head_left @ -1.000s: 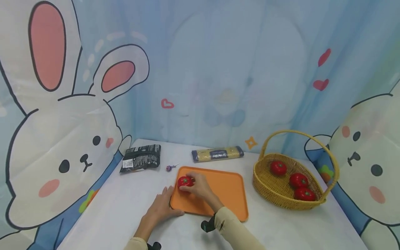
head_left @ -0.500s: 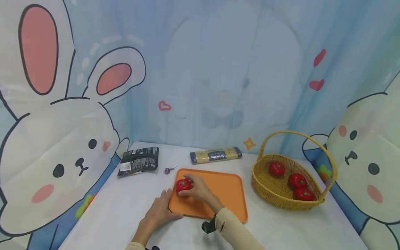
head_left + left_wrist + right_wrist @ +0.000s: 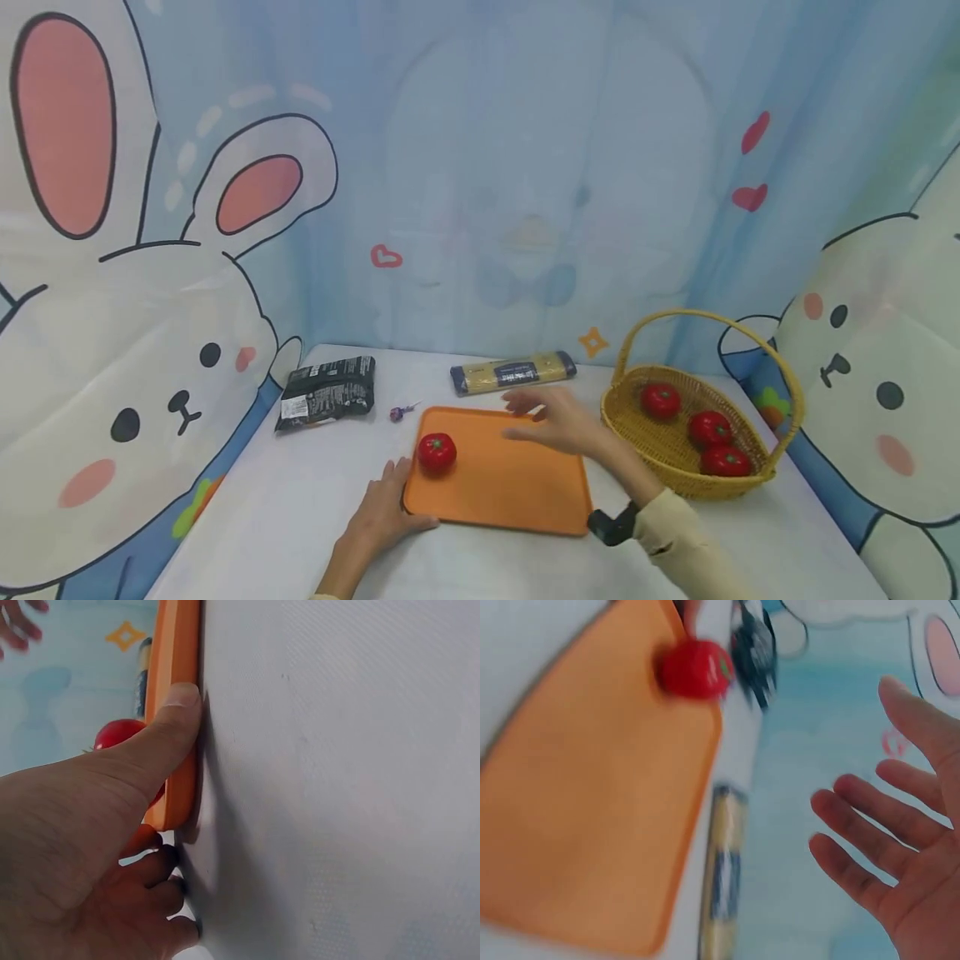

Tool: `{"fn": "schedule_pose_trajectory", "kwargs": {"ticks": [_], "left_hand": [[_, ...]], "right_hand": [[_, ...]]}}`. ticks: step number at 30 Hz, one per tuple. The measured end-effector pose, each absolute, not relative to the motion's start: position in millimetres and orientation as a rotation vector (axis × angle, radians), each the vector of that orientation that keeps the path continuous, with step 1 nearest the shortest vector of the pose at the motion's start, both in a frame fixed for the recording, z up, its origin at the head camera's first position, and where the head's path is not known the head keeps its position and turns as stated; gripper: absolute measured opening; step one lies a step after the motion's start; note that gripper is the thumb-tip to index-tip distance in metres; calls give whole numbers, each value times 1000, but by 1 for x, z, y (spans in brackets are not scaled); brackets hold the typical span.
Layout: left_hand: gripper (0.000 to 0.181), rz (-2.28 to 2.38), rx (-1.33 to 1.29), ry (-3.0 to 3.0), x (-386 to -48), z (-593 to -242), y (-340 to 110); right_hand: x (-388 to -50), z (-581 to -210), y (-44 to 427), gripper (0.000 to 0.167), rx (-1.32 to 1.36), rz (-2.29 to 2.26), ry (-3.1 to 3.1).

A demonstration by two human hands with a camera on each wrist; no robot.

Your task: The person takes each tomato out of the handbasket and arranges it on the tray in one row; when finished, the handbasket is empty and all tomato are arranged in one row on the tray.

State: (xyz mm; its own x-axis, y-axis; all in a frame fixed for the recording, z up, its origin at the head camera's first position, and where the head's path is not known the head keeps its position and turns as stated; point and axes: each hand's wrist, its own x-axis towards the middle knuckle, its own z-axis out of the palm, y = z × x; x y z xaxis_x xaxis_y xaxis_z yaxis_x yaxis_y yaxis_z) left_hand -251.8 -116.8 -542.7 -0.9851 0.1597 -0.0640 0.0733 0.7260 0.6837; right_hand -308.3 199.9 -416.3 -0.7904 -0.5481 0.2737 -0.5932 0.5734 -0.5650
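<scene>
A red tomato (image 3: 437,454) sits near the left end of the orange tray (image 3: 517,500), its green stem end on top. My left hand (image 3: 381,510) rests at the tray's near left corner, thumb along the front edge and the other fingers by the left side. In the left wrist view the thumb (image 3: 169,724) lies against the tray's rim (image 3: 184,652). My right hand (image 3: 558,421) is above the right part of the tray with spread fingers and nothing in them. The right wrist view shows its loosely extended fingers (image 3: 870,825), apart from the tomato (image 3: 697,669).
To the right stands a yellow wicker basket (image 3: 660,472) with a tall handle, holding several red tomatoes (image 3: 708,430). Behind the tray lie a yellow and dark blue packet (image 3: 513,372), a small lollipop (image 3: 399,412) and a black bag (image 3: 327,392).
My right hand has let go of the tomato and moved right, away from it. The tomato stays on the tray's left end. My left hand keeps its place at the corner.
</scene>
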Motion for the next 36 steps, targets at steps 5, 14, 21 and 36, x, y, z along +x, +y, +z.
{"fn": "schedule_pose_trajectory", "kwargs": {"ticks": [5,14,21,36], "left_hand": [[110,1142,181,2825,-250,-544,-111],[108,1137,160,2855,-249,-543,-114],[107,1154,196,2833,-251,-544,-106],[105,1175,211,2822,-255,-544,-109]], "right_hand": [[-307,-403,288,39,764,767,-2751],[-338,-445,388,52,411,585,-2834],[-356,-466,426,66,233,540,-2926],[-391,-475,426,65,86,650,-2999]]}}
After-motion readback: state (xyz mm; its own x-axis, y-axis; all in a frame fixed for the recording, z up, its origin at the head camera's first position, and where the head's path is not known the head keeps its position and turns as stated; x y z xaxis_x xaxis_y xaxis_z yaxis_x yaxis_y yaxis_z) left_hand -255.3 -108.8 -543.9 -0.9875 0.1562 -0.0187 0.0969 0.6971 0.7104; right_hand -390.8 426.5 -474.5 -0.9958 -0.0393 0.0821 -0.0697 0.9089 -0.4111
